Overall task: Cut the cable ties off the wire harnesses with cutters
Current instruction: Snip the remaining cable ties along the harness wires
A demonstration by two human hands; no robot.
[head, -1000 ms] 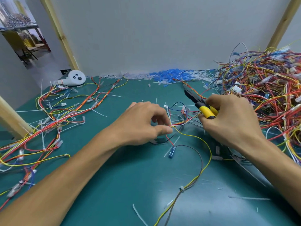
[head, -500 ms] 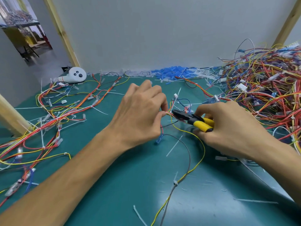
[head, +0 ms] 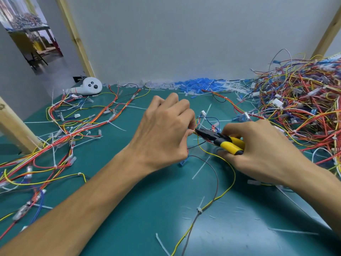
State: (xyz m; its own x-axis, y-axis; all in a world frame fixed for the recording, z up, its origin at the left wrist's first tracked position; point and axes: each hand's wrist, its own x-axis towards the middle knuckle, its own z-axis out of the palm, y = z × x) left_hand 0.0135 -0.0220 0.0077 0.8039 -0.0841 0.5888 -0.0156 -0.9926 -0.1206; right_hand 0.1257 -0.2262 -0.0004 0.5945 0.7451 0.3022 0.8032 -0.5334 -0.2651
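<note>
Left hand (head: 162, 133): fingers curled, thumb and forefinger pinching the wire harness (head: 232, 174) at mid-tabletop. Right hand (head: 262, 154): fingers wrapped round the yellow handles of the cutters (head: 219, 140). The black jaws point left, with their tip at the wires just beside the left thumb. The harness trails toward the near edge of the green tabletop (head: 129, 218), and a white cable tie (head: 199, 212) still binds it there. A large harness pile (head: 304, 111) lies right, spread harnesses (head: 73, 130) left, and blue pieces (head: 195, 86) far.
</note>
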